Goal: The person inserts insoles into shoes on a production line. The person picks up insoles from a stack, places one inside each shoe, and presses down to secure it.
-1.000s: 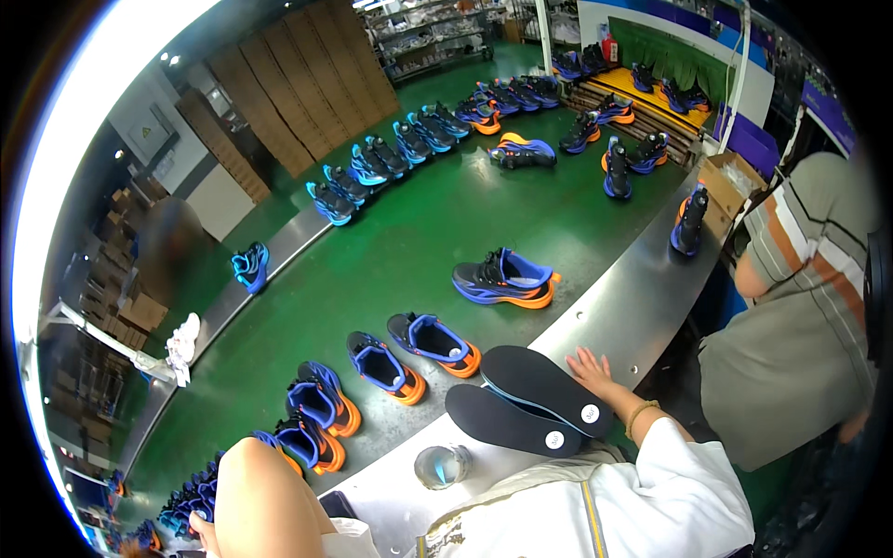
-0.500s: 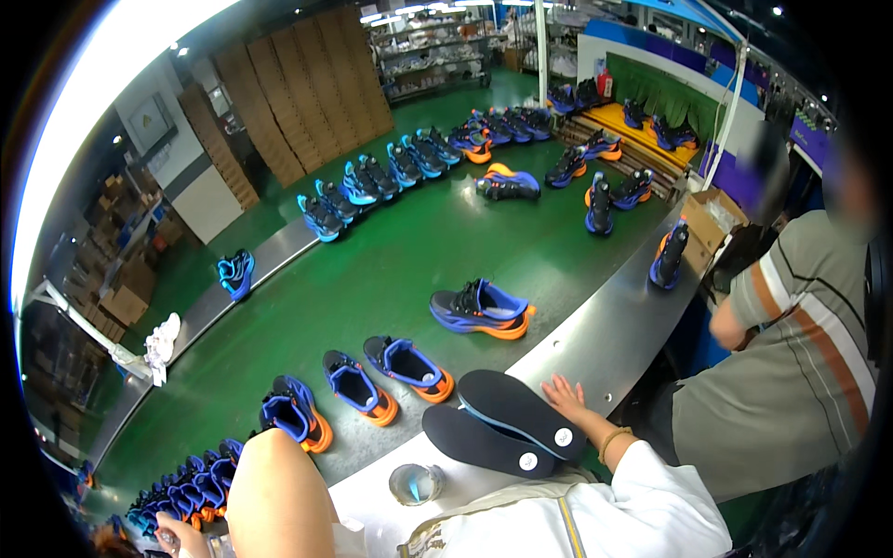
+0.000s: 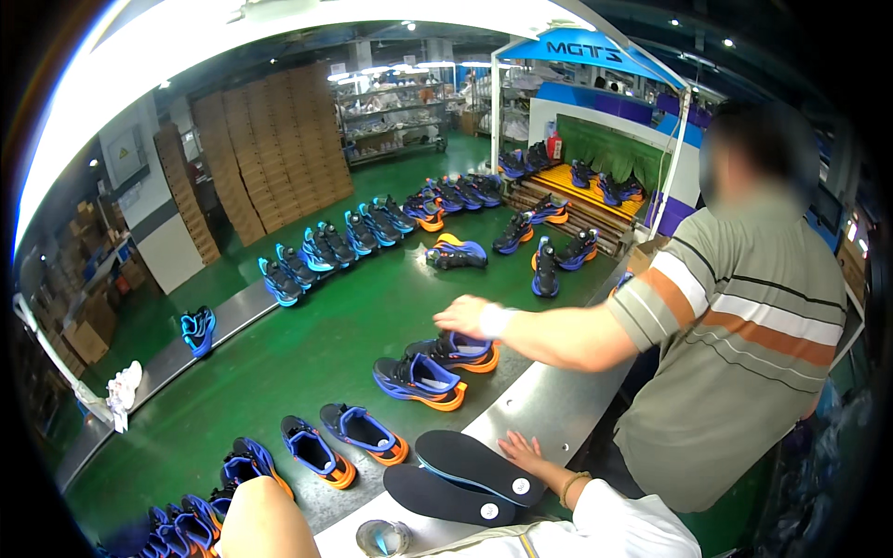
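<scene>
My right hand (image 3: 524, 453) lies flat with fingers apart on the steel ledge (image 3: 549, 409), touching the rim of the upper of two dark insoles (image 3: 476, 463). The second insole (image 3: 445, 497) lies just below it. Of my left arm only a bare forearm (image 3: 268, 519) shows at the bottom edge; the hand is out of frame. A co-worker in a striped polo shirt (image 3: 744, 353) stretches an arm across the green belt (image 3: 307, 353), with that hand (image 3: 462, 316) hovering over a pair of blue and orange sneakers (image 3: 433, 367).
More blue and orange sneakers (image 3: 339, 445) lie along the belt, with rows of them (image 3: 353, 237) farther back. A clear round container (image 3: 381, 538) sits on the ledge by my sleeve. Stacked cartons (image 3: 270, 149) and shelving stand behind.
The co-worker has leaned in and reached an arm over the belt. The sneaker pair has shifted toward the lower left in view. My right hand stays by the insoles.
</scene>
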`<state>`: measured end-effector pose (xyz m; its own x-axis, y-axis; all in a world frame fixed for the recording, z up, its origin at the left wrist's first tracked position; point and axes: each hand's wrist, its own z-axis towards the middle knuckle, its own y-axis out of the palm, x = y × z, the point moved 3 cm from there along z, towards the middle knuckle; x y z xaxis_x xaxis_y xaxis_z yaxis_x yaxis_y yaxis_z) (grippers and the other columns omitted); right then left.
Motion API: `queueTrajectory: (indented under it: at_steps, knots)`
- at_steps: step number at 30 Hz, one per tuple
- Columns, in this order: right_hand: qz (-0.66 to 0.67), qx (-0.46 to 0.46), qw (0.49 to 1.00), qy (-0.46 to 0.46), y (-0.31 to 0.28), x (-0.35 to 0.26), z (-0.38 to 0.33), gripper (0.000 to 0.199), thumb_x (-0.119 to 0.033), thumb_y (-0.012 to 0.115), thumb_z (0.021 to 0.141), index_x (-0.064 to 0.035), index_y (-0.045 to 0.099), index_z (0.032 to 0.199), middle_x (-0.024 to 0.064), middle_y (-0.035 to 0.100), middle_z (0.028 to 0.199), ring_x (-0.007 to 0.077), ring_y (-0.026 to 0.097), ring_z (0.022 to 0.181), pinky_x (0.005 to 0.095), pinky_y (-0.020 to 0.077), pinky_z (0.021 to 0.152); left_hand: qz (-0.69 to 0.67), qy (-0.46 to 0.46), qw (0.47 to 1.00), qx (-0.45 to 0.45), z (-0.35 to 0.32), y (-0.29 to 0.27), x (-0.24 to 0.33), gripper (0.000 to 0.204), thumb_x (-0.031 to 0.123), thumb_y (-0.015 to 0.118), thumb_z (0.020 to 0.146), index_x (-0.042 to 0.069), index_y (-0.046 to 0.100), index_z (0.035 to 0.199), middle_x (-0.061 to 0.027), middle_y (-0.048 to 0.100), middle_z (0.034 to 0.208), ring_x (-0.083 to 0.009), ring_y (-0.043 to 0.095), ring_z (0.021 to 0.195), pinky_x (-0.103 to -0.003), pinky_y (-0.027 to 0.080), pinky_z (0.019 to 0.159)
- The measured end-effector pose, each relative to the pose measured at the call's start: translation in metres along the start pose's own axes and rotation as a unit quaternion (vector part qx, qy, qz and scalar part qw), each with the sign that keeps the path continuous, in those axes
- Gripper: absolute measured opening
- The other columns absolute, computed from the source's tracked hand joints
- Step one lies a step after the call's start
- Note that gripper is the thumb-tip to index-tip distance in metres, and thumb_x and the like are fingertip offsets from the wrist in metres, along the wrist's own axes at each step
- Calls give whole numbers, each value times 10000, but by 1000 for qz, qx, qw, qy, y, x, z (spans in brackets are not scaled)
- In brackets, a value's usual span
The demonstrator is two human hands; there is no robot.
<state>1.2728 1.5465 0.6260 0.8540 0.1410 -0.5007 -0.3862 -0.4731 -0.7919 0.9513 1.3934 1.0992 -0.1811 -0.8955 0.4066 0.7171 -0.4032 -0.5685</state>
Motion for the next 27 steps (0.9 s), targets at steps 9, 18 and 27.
queueTrajectory:
  at_steps: [9,18,27]
  knots:
    - [-17,17,1000,-8,0,7,4,524,-365,476,828,-260,311,1314,103,152,1418,252,134,1317,548,87,1004,-7,-7,1000,23,-10,3,-4,114,70,615,717,81,625,830,-39,597,889,-176,520,816,-324,399,697]
    - [132,191,964,-131,-166,-133,-64,299,-194,583,797,-54,569,1061,120,559,982,230,565,888,318,455,736,0,-19,999,46,-23,-11,12,123,60,621,711,87,631,831,-33,603,901,-167,520,831,-318,397,710]
    - [-61,59,988,-132,-152,-180,-113,586,-366,653,714,-82,482,1196,184,433,1199,354,451,1067,392,378,893,-126,50,981,136,-47,-46,30,134,51,628,705,93,637,832,-28,609,913,-157,520,847,-313,395,723]
